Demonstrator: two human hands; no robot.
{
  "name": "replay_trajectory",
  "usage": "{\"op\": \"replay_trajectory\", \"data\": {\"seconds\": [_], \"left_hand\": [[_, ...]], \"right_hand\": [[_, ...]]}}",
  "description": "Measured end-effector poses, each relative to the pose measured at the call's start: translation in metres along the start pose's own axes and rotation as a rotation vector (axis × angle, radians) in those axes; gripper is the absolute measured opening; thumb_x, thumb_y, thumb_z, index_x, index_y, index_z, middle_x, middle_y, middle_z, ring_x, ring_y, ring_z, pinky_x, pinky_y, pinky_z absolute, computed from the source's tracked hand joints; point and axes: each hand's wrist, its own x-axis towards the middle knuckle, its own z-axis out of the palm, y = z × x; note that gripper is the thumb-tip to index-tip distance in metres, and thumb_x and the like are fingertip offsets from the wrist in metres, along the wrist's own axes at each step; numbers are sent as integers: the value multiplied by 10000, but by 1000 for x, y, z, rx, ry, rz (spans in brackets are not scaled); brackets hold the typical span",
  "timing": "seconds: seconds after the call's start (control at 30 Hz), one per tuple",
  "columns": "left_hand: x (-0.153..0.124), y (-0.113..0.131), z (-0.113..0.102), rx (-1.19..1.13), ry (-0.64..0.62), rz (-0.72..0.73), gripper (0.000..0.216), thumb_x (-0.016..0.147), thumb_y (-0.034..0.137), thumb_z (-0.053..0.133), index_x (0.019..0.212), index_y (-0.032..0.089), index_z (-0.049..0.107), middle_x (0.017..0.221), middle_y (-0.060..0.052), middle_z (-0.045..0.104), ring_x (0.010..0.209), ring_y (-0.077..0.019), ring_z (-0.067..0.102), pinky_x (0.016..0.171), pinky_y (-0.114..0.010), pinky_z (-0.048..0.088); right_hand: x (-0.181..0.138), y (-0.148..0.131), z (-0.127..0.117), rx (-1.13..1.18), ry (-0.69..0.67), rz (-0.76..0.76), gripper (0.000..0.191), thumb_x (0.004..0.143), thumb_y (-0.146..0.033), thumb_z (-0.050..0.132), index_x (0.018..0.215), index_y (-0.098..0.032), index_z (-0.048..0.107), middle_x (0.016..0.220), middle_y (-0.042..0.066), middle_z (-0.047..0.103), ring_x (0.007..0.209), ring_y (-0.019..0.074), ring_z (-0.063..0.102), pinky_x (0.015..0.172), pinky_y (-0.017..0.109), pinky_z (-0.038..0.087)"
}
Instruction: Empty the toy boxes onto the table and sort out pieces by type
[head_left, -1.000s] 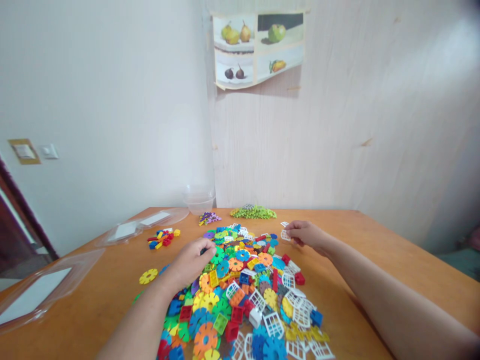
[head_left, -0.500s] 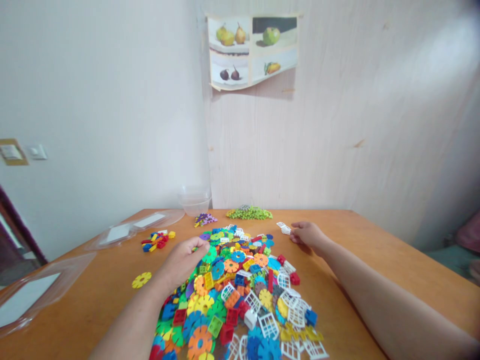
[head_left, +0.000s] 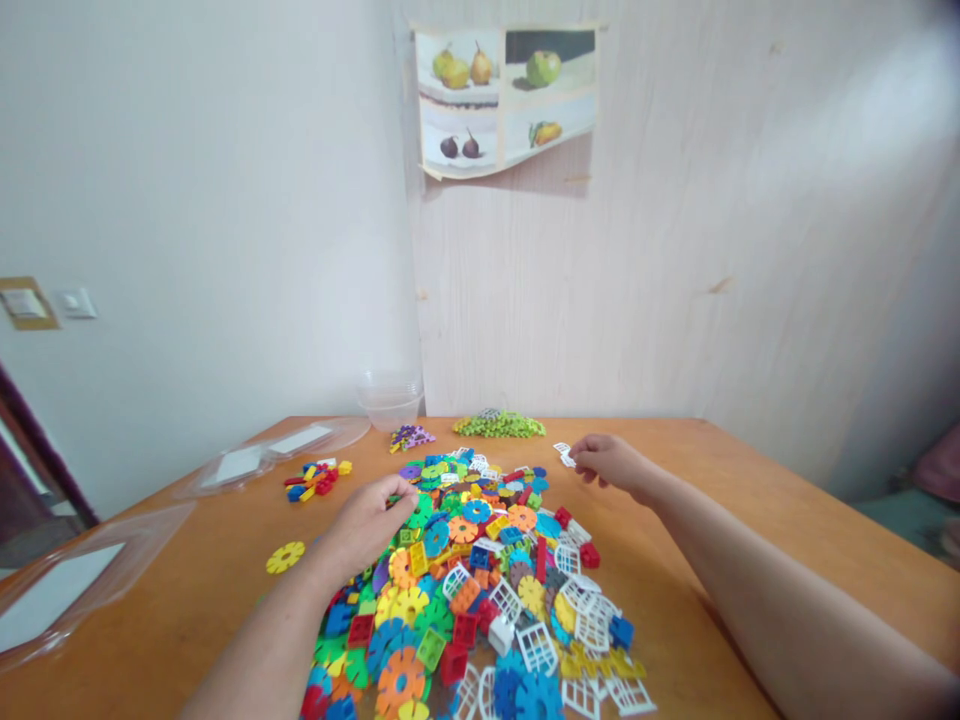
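Note:
My left hand [head_left: 371,518] rests at the left edge of a big heap of plastic building pieces [head_left: 463,530]. Its thumb and fingers are closed beside a green notched disc [head_left: 421,510]; what they hold, if anything, is hidden. To the right of the heap, my right hand [head_left: 613,466] hovers low over the table, fingers loosely bent and apart, with nothing visible in them. Just beyond its fingertips lie white lattice window pieces [head_left: 562,452]. More white lattice pieces [head_left: 537,648] are mixed into the heap with coloured discs and blocks.
Small sorted piles stand further back: green pieces [head_left: 501,426], purple pieces [head_left: 409,437] and coloured blocks [head_left: 319,480]. A yellow disc [head_left: 285,557] lies alone at left. Clear bowls [head_left: 390,400] stand by the wall; clear plastic lids [head_left: 161,525] line the table's left edge.
My right hand has lifted slightly and shifted a little left over the white lattice pieces, its fingers now looser. My left hand has stayed almost in place.

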Motion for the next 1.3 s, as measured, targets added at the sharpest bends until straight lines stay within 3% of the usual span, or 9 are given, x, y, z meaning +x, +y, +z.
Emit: {"op": "replay_trajectory", "data": {"seconds": [0.07, 0.23, 0.33, 0.6, 0.83, 0.97, 1.13, 1.3], "left_hand": [[0, 0, 0, 13, 6, -4, 278, 826, 455, 531, 880, 218, 668, 897, -14, 717, 856, -231, 646, 773, -304, 475], [1, -3, 1, 14, 13, 5, 255, 822, 427, 549, 926, 231, 674, 999, -18, 725, 955, -243, 654, 848, -317, 475], [3, -8, 2, 10, 8, 12, 265, 828, 432, 546, 939, 229, 673, 1024, -24, 723, 979, -249, 652, 870, -331, 474], [0, 0, 2, -29, -7, 8, 276, 830, 430, 545, 957, 224, 677, 1018, -28, 731, 988, -252, 659, 897, -346, 487], [-5, 15, 0, -4, 38, 50, 279, 833, 431, 555, 975, 235, 693, 1056, -35, 724, 1013, -264, 649, 925, -367, 477], [-8, 23, 2, 2, 33, 112, 249, 862, 411, 548, 983, 244, 686, 1063, -32, 718, 1024, -248, 642, 927, -357, 469], [-20, 42, 2, -35, 28, 189, 219, 851, 392, 610, 1007, 260, 690, 1113, -22, 701, 1057, -220, 624, 944, -335, 456], [-33, 64, 4, -125, -57, 247, 318, 776, 409, 720, 1051, 256, 681, 1099, -23, 708, 1008, -205, 646, 896, -325, 483]], "right_hand": [[-12, -11, -4, -65, -121, -27, 146, 725, -288, 715, 779, -167, 653, 645, 27, 677, 529, 113, 592, 429, 188, 347], [-37, -31, -8, -388, -623, -37, 312, 675, -446, 771, 770, -171, 660, 650, 43, 687, 539, 143, 595, 462, 220, 376], [-41, -33, -3, -496, -718, -54, 334, 647, -457, 782, 750, -173, 639, 598, 9, 648, 519, 123, 547, 467, 218, 368], [-39, -32, 15, -479, -675, -110, 190, 651, -252, 692, 785, -184, 576, 614, -29, 628, 579, 119, 584, 473, 187, 364], [-50, -44, 22, -237, -600, -174, 155, 732, -255, 639, 861, -179, 598, 681, -14, 643, 593, 109, 611, 457, 173, 373], [-58, -54, 31, -61, -562, -157, 188, 756, -281, 660, 884, -177, 570, 668, -8, 655, 592, 124, 636, 487, 195, 437], [-71, -65, 55, 195, -539, -136, 267, 783, -327, 692, 945, -179, 541, 750, 48, 726, 644, 147, 681, 593, 246, 530], [-88, -73, 81, 360, -551, -126, 296, 803, -342, 715, 966, -183, 526, 799, 76, 744, 695, 147, 691, 652, 251, 542]]}}
